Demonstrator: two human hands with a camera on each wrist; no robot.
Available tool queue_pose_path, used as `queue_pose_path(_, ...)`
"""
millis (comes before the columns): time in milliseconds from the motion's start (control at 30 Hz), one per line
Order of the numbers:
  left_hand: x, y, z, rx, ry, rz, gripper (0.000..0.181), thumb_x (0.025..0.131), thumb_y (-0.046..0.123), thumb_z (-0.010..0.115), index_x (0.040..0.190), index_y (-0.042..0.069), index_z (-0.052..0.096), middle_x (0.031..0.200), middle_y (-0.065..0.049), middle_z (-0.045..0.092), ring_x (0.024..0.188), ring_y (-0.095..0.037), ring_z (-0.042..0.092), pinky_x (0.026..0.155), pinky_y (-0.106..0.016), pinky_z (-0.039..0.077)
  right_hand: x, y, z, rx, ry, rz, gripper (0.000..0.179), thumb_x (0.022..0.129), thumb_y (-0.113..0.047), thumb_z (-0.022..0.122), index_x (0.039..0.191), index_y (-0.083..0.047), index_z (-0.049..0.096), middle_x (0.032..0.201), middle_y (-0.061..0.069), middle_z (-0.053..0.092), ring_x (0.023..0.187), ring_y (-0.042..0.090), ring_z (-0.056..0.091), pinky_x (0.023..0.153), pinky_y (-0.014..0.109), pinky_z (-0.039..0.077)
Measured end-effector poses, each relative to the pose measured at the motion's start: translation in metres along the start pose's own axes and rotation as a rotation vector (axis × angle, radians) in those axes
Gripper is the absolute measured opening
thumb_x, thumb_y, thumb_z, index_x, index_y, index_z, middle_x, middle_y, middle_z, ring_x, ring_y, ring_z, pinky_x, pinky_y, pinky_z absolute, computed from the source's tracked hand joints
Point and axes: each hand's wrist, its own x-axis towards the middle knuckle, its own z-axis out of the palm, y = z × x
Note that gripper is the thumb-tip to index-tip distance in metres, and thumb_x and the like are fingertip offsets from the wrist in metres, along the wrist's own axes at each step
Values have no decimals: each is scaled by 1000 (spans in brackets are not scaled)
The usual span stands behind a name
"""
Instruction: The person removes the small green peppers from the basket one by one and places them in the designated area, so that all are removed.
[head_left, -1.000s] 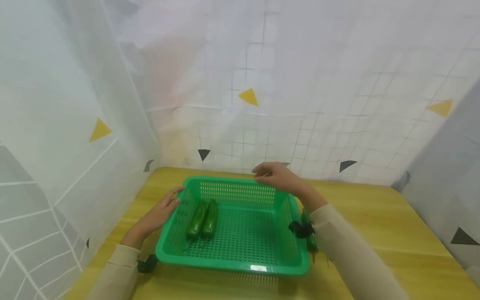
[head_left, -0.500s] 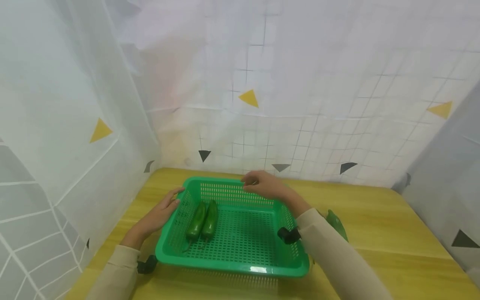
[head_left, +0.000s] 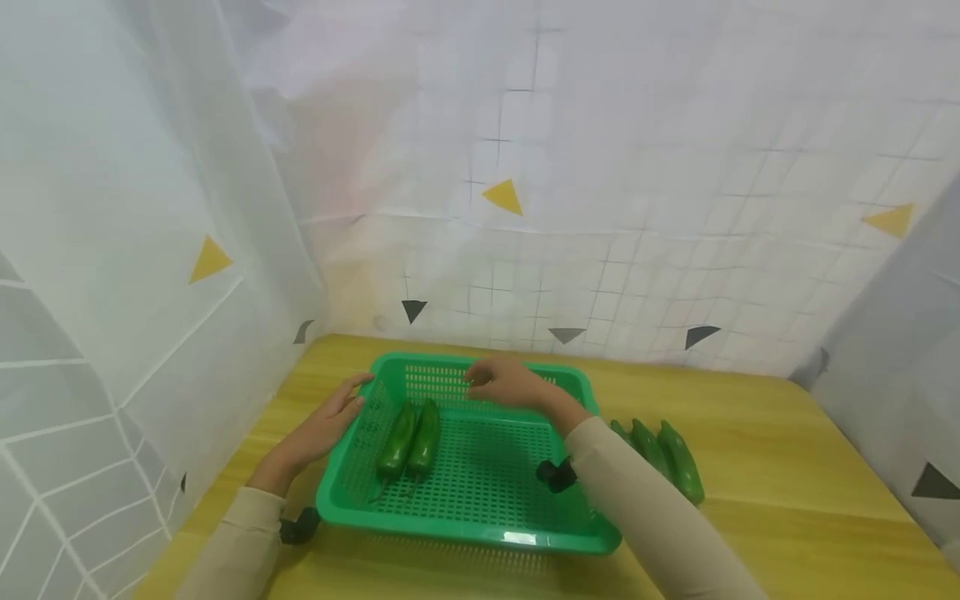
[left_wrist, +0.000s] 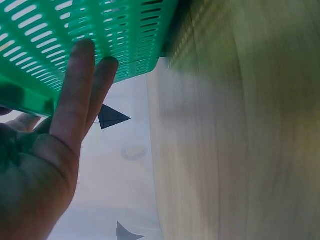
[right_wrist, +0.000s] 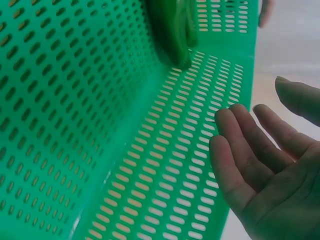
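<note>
A green plastic basket [head_left: 465, 533] with slotted walls sits on the table. Two long green peppers [head_left: 424, 442] lie side by side at its left end; part of them shows at the top of the right wrist view. My left hand [head_left: 322, 427] rests at the basket's left rim. In the left wrist view two straight fingers [left_wrist: 75, 95] lie along the basket's outer wall. My right hand [head_left: 510, 385] hovers over the far side of the basket, fingers loosely bent, holding nothing. The right wrist view shows its fingertips [right_wrist: 227, 120] near the slotted wall.
Several more green peppers [head_left: 681, 462] lie on the wooden table [head_left: 780, 467] right of the basket, partly hidden by the right sleeve [head_left: 652, 508]. White sheeting [head_left: 600, 150] with yellow and dark triangles hangs behind and at both sides.
My right hand has moved left and lower over the basket, and its sleeve has uncovered more of the peppers on the right. The left hand and the basket stay in place.
</note>
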Motion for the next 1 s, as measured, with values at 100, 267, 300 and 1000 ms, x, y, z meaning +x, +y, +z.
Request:
queue_pose_path(100, 2, 1, 1, 15, 1, 7, 51, 113, 34, 32, 160, 16, 22, 165, -21, 16, 143, -50, 29, 111, -68, 26, 5, 2, 7, 15, -8, 17, 39, 101, -18, 62, 134, 3, 60, 133, 18, 63, 121, 32, 60, 97, 46, 52)
queue_pose_path(267, -11, 2, -2, 57, 17, -11, 53, 113, 34, 32, 161, 13, 20, 166, -23, 13, 144, -53, 25, 111, -71, 24, 16, -1, 27, -1, -50, 36, 39, 101, -20, 63, 133, 3, 62, 132, 16, 64, 120, 32, 61, 97, 44, 52)
queue_pose_path(300, -14, 2, -3, 62, 21, -11, 54, 113, 34, 32, 161, 12, 20, 165, -24, 13, 144, -53, 25, 110, -71, 25, 18, -3, 31, -13, -62, 32, 40, 101, -21, 63, 133, 3, 62, 131, 16, 64, 119, 32, 62, 96, 44, 52)
queue_pose_path(1000, -10, 1, -4, 28, 23, 5, 52, 113, 33, 32, 160, 13, 22, 165, -22, 14, 144, -53, 24, 111, -71, 23, 43, -13, 59, -18, -157, 194, 30, 99, -15, 66, 119, 7, 69, 105, 18, 72, 88, 30, 72, 76, 40, 60)
